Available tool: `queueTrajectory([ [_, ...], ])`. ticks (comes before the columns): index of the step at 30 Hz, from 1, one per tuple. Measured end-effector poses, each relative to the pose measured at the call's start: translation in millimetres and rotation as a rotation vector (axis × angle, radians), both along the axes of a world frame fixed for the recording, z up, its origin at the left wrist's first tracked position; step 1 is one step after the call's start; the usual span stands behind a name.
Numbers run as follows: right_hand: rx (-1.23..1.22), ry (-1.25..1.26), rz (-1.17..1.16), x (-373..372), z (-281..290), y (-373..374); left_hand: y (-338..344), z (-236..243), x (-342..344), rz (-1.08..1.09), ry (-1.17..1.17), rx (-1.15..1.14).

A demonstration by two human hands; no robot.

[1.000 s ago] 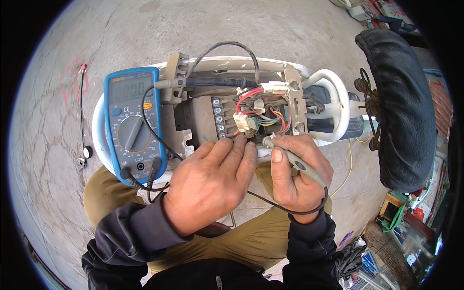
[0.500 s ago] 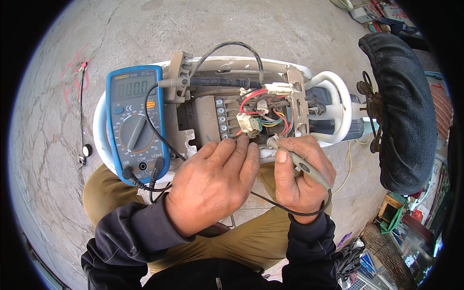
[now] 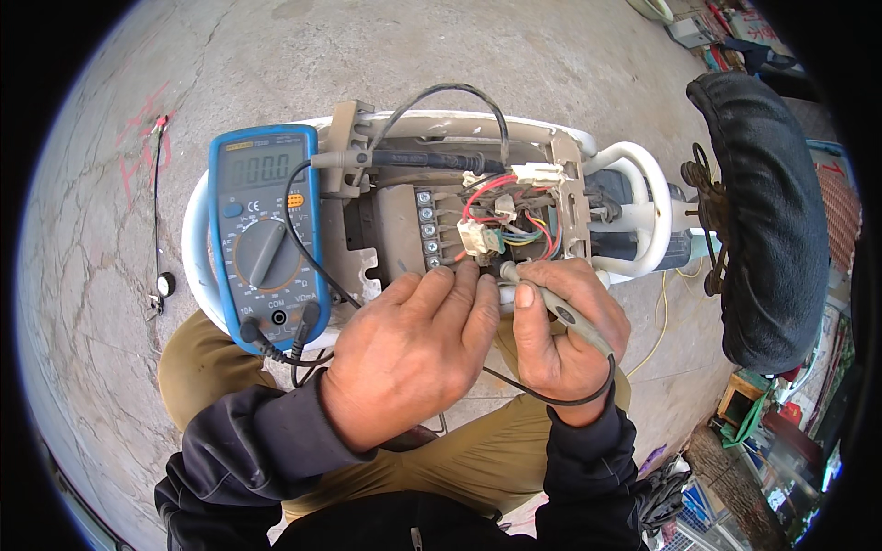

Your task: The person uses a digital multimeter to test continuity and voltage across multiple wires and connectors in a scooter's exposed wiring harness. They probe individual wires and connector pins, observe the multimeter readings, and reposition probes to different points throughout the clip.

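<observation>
A grey test probe [image 3: 579,325] is pinched in my right hand [image 3: 547,363], its black lead looping below. The probe's front end is near the left fingertips at the wiring; its tip is hidden. My left hand [image 3: 404,354] lies back up, fingers bent together over the near edge of the open housing [image 3: 400,220]; whatever they grip is out of sight. Just beyond them are a terminal block [image 3: 427,230] with several screws, a cream plug [image 3: 480,237] and coloured wires [image 3: 482,197]. A blue multimeter [image 3: 266,243] rests on the housing's left end, its display showing digits.
A second test probe [image 3: 404,158] lies across the housing's far side. White tube bars [image 3: 657,202] stick out at the right, before a black padded seat [image 3: 772,220]. A thin black cable [image 3: 158,211] lies on the concrete at left; clutter lines the right edge.
My right hand and the probe have shifted slightly left, closer to my left fingertips. Housing and multimeter appear a little further right in the view. The left hand keeps its pose.
</observation>
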State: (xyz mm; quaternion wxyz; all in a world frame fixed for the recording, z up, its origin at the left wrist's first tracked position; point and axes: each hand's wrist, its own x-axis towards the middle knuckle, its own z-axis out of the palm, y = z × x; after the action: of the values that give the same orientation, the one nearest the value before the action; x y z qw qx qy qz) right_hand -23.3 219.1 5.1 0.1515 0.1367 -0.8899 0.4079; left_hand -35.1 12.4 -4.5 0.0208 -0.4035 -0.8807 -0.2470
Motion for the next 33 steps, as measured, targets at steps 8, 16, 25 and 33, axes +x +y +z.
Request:
queueTrajectory([
  [8,0.009,0.015,0.01,-2.2,-2.4,-1.7,1.0,-0.5,0.5,0.012,0.009,0.005],
  [16,0.044,-0.067,0.009,-2.7,5.3,-5.9,1.1,0.4,1.4,0.012,0.017,-0.011],
  [25,0.077,-0.069,0.019,-3.9,4.3,-10.8,3.1,-0.5,1.0,0.037,0.042,0.016],
  [33,0.066,-0.102,0.003,-1.2,4.6,-11.1,3.6,-1.4,1.8,0.038,0.045,0.017],
])
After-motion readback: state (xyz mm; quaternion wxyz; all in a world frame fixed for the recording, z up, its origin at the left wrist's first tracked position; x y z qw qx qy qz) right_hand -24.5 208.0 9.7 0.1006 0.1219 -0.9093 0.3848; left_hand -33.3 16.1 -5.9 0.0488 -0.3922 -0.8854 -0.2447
